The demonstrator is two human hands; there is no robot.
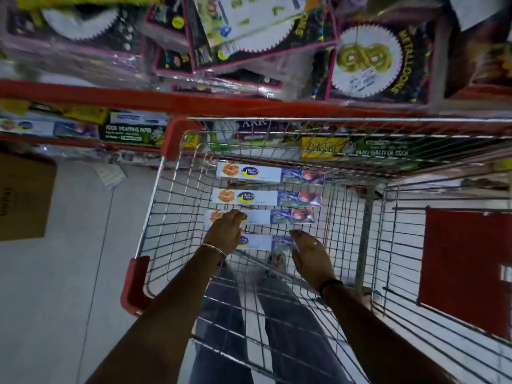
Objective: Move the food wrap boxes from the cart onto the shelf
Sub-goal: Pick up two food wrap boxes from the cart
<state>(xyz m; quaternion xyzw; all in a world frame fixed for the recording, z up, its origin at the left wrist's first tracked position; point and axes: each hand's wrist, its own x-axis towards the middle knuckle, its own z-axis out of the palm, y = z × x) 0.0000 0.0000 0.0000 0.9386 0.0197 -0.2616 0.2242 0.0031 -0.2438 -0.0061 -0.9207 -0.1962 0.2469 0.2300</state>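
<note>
While reaching down into the wire cart [155, 206], left hand [225, 232] curls over the left end of the third food wrap box [277, 217], fingers bent on its top edge, though a full grip cannot quite be confirmed through blur. Right hand [311, 257] hovers flat and open just beside the right end of the nearest box [260, 241], not clasping anything. Four boxes lie in a row on the cart floor, long axes running left to right. Shelf [133, 130] sits ahead and to the left, nearer the left hand.
</note>
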